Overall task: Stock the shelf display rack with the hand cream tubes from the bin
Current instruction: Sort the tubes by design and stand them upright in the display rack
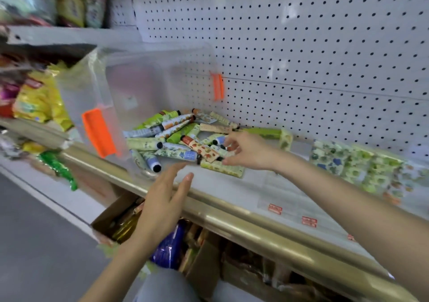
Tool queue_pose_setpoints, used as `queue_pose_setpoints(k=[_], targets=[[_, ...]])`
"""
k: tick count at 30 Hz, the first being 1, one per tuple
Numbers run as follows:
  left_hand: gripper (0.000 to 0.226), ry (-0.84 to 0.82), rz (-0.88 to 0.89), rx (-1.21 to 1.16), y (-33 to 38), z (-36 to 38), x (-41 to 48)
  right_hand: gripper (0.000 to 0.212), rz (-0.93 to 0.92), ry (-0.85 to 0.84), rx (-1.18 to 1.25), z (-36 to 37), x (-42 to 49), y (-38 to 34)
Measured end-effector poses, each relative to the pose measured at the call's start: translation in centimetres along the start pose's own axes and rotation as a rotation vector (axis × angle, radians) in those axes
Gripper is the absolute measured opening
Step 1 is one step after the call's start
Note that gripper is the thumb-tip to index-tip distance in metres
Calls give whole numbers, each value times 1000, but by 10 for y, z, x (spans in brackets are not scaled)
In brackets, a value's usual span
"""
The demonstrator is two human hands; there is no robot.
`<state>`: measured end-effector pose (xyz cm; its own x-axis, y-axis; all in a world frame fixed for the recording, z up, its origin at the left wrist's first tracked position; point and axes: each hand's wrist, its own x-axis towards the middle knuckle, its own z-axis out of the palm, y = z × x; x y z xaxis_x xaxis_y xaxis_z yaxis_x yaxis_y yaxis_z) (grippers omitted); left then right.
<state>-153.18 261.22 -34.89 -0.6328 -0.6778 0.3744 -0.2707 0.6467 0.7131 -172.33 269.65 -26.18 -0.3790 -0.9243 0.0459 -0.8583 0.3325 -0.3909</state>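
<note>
Right hand (pixel 246 151) curls over floral hand cream tubes (pixel 176 137) lying flat, criss-cross, beside the tipped clear plastic bin (pixel 139 81); grip unclear. Left hand (pixel 164 197) flat, fingers straight.

What stays unclear around the two hands

The fingers of the right hand (pixel 249 151) cover the caps of some hand cream tubes (pixel 146 143), so I cannot tell if they pinch one or only touch. The print on the tubes is too small to read. Behind the right wrist, the display row (pixel 362 167) is smeared by blur. Far left of the left hand (pixel 167 197), the snack bags (pixel 39 102) are blurred too. Both forearms are cut off by the picture edge.
</note>
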Motion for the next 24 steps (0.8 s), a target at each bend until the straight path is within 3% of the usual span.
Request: queue_pose_setpoints(k=[4, 11, 13, 18, 24], targets=[[51, 10, -74, -202, -10, 1, -1, 39, 105, -32, -32, 24, 25, 15], [54, -8, -80, -248, -18, 5, 1, 42, 149, -105, -51, 44, 36, 22], [53, -3, -74, -246, -20, 5, 2, 35, 152, -113, -69, 46, 37, 21], [58, -23, -14, -104, -22, 5, 2, 35, 65, -153, -104, 31, 28, 19], [66, -123, 149, 0, -16, 7, 9, 25, -128, -309, 188, -4, 3, -2]])
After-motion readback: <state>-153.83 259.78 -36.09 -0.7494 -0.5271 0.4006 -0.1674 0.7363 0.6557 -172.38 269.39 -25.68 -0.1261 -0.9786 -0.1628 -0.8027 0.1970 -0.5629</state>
